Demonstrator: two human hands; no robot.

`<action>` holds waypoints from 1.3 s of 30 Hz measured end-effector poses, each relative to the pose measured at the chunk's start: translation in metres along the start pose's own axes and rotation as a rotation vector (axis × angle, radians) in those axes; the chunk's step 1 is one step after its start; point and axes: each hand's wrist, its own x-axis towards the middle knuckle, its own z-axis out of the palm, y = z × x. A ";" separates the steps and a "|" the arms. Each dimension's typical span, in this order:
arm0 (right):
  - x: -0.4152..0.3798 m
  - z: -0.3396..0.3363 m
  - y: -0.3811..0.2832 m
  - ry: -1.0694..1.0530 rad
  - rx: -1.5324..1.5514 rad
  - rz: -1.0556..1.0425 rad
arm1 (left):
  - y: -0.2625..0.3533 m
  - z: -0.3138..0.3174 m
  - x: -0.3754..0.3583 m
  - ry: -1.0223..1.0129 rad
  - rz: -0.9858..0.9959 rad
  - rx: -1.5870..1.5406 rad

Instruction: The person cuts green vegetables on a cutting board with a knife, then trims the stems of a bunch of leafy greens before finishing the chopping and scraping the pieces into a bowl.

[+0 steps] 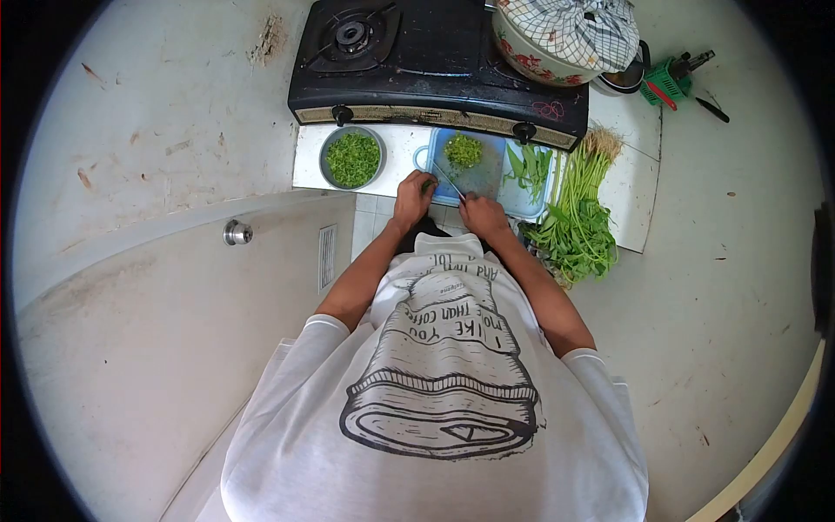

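In the head view, your right hand [484,214] gripped a knife [450,183] over the blue board [489,180], where chopped greens [463,150] lay; your left hand [414,199] pinched greens [427,184] near the blade, right of the filled bowl [382,170].

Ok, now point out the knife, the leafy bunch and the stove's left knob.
Knife [449,181]: head view, on the blade.
Leafy bunch [581,228]: head view, on the leaves.
Left knob [343,115]: head view, on its front.
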 end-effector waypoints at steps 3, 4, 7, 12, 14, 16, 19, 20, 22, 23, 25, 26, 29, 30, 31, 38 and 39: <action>0.000 -0.002 0.000 -0.013 -0.009 -0.021 | 0.000 0.001 0.000 0.004 0.011 0.009; -0.001 -0.003 -0.001 -0.016 0.001 -0.030 | -0.001 0.001 0.000 0.012 0.024 0.008; -0.001 -0.003 -0.003 -0.026 0.011 -0.053 | -0.002 0.001 -0.002 0.027 0.023 -0.022; 0.001 0.001 -0.006 -0.050 -0.022 -0.038 | -0.003 0.002 -0.002 0.026 0.043 0.013; 0.009 0.007 -0.008 -0.025 0.001 -0.059 | -0.001 0.003 -0.003 0.021 0.036 0.007; 0.016 0.015 -0.006 -0.005 0.004 -0.070 | 0.001 0.002 -0.003 0.015 0.028 -0.001; 0.020 0.017 -0.005 0.006 -0.022 -0.080 | 0.005 -0.001 -0.005 0.001 0.025 0.011; 0.016 0.016 -0.002 0.002 -0.032 -0.090 | 0.006 -0.001 -0.006 0.005 0.031 0.008; 0.010 0.014 0.001 0.004 -0.029 -0.075 | 0.002 0.000 -0.008 0.012 0.043 0.003; 0.007 0.012 0.002 0.012 -0.015 -0.053 | 0.000 0.000 -0.007 0.006 0.040 0.006; 0.004 0.003 -0.001 -0.002 -0.003 -0.020 | -0.002 0.001 -0.006 -0.002 0.034 0.011; 0.003 -0.002 -0.003 -0.023 -0.003 -0.008 | -0.003 0.001 -0.006 -0.008 0.012 0.021; 0.000 -0.010 -0.006 -0.039 -0.019 -0.032 | 0.001 0.000 -0.003 -0.019 -0.028 0.032; 0.000 -0.009 -0.006 -0.038 -0.026 -0.050 | 0.001 -0.001 -0.003 -0.017 -0.026 0.023; 0.000 -0.007 -0.004 -0.029 -0.024 -0.064 | 0.002 -0.002 -0.003 -0.017 -0.025 0.014; 0.010 0.014 -0.004 0.002 -0.048 -0.097 | 0.001 0.000 -0.003 0.000 0.023 0.040; 0.012 0.014 -0.006 0.012 -0.058 -0.095 | 0.000 0.000 -0.003 0.007 0.026 0.039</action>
